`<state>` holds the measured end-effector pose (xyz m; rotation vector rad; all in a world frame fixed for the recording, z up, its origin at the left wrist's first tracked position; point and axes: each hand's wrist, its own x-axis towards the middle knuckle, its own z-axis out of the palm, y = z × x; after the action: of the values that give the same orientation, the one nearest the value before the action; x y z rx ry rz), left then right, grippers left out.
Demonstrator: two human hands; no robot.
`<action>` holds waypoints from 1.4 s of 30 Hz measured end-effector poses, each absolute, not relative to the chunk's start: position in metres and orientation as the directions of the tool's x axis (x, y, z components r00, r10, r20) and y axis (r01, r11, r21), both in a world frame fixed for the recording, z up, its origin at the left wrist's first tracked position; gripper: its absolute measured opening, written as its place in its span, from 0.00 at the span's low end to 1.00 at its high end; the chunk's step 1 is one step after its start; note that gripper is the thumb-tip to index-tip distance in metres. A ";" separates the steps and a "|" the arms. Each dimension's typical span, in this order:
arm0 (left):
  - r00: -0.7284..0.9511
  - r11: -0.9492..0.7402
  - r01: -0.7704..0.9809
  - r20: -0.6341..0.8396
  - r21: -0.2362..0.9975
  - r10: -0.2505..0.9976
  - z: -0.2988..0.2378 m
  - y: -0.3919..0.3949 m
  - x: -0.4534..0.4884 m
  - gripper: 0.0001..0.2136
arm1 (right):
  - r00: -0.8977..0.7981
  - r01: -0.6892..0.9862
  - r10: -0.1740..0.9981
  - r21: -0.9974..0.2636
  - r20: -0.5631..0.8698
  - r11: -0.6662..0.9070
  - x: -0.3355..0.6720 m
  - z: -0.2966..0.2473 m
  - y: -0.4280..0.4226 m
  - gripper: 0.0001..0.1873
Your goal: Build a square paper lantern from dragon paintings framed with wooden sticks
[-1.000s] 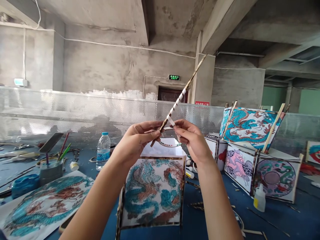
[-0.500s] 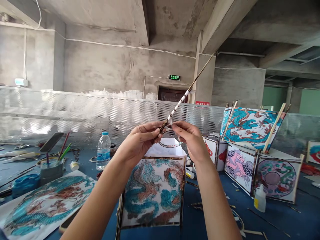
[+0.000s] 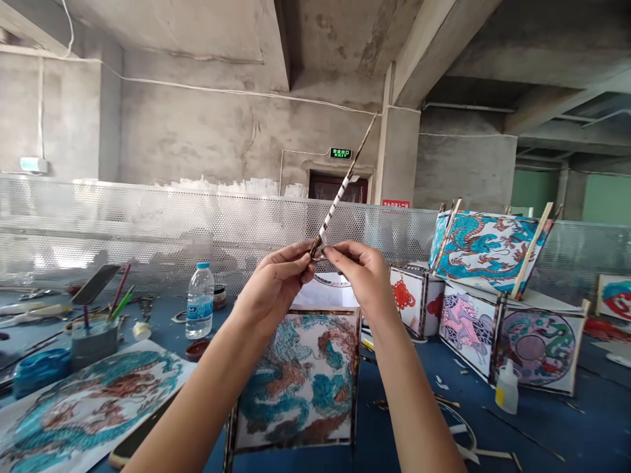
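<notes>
My left hand [image 3: 276, 279] is closed around the lower end of a thin dark stick [image 3: 363, 146], which slants up to the right. A white paper strip [image 3: 337, 199] winds in a spiral around the stick's middle. My right hand [image 3: 363, 270] is closed beside the left, its thumb and forefinger pinching the strip's lower end. Below the fingers shows part of a thin pale hoop [image 3: 332, 284]; how it joins the stick is hidden. Under both hands stands a lantern [image 3: 300, 381] with dark stick edges and a painted teal and brown dragon panel.
At left lie a dragon painting [image 3: 98, 401], a blue paint jar [image 3: 42, 371], a brush cup [image 3: 94, 338] and a water bottle [image 3: 200, 302]. More painted lanterns [image 3: 468, 325] stand at right, near a glue bottle [image 3: 507, 387]. Behind runs a perforated metal partition [image 3: 138, 230].
The stick has swung more upright, its tip moving left. Both hands have shifted slightly left and drawn closer together, still holding stick and strip. The whole view has shifted a little.
</notes>
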<state>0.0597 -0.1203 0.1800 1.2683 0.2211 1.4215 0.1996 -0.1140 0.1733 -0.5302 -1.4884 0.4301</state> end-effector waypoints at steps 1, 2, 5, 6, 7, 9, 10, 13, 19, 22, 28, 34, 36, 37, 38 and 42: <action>0.245 -0.320 -0.601 0.550 0.732 0.798 0.180 -0.122 0.061 0.11 | 0.039 0.041 0.580 -0.581 0.814 0.813 0.199 0.173 -0.114 0.08; 0.242 -0.321 -0.605 0.553 0.728 0.797 0.180 -0.123 0.061 0.10 | 0.035 0.037 0.584 -0.585 0.811 0.810 0.198 0.173 -0.114 0.08; 0.220 -0.331 -0.601 0.549 0.727 0.807 0.180 -0.125 0.063 0.09 | 0.035 0.054 0.590 -0.591 0.806 0.805 0.197 0.172 -0.113 0.09; 0.212 -0.334 -0.593 0.542 0.733 0.813 0.180 -0.125 0.063 0.09 | 0.033 0.058 0.588 -0.589 0.808 0.806 0.197 0.172 -0.113 0.10; 0.206 -0.334 -0.585 0.534 0.739 0.820 0.180 -0.124 0.064 0.09 | 0.032 0.060 0.586 -0.587 0.809 0.807 0.197 0.172 -0.113 0.10; 0.188 -0.338 -0.577 0.524 0.743 0.830 0.180 -0.123 0.063 0.09 | 0.040 0.067 0.585 -0.586 0.810 0.807 0.197 0.172 -0.114 0.11; 0.177 -0.343 -0.579 0.525 0.740 0.832 0.180 -0.122 0.063 0.09 | 0.047 0.073 0.586 -0.588 0.809 0.806 0.197 0.172 -0.115 0.11; 0.143 -0.364 -0.594 0.539 0.718 0.830 0.179 -0.120 0.063 0.11 | 0.072 0.093 0.586 -0.591 0.807 0.802 0.197 0.172 -0.116 0.10; 0.197 -0.371 -0.566 0.558 0.736 0.806 0.176 -0.120 0.063 0.10 | 0.087 0.096 0.596 -0.603 0.798 0.792 0.200 0.174 -0.116 0.10; 0.233 -0.370 -0.534 0.553 0.760 0.800 0.176 -0.122 0.063 0.09 | 0.094 0.103 0.590 -0.598 0.802 0.795 0.202 0.174 -0.115 0.10; 0.167 -0.429 -0.524 0.583 0.736 0.795 0.176 -0.125 0.067 0.10 | 0.087 0.113 0.631 -0.637 0.771 0.763 0.203 0.174 -0.112 0.10; 0.120 -0.469 -0.524 0.607 0.710 0.785 0.174 -0.124 0.068 0.10 | 0.064 0.070 0.645 -0.648 0.761 0.758 0.203 0.172 -0.108 0.10; 0.124 -0.479 -0.513 0.614 0.712 0.779 0.173 -0.124 0.069 0.09 | 0.047 0.056 0.639 -0.641 0.768 0.766 0.203 0.172 -0.109 0.10; 0.133 -0.484 -0.500 0.616 0.718 0.776 0.173 -0.124 0.069 0.07 | 0.038 0.044 0.638 -0.640 0.769 0.767 0.202 0.172 -0.109 0.10; 0.142 -0.491 -0.485 0.620 0.723 0.772 0.173 -0.125 0.069 0.06 | 0.028 0.033 0.640 -0.640 0.768 0.767 0.202 0.172 -0.110 0.10; 0.170 -0.524 -0.450 0.645 0.723 0.745 0.173 -0.129 0.071 0.03 | 0.005 0.006 0.642 -0.642 0.767 0.767 0.202 0.173 -0.113 0.09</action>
<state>0.0713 -0.1285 0.1731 1.4722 0.3004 1.5484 0.2019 -0.1128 0.1732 -0.5515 -1.4984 0.5394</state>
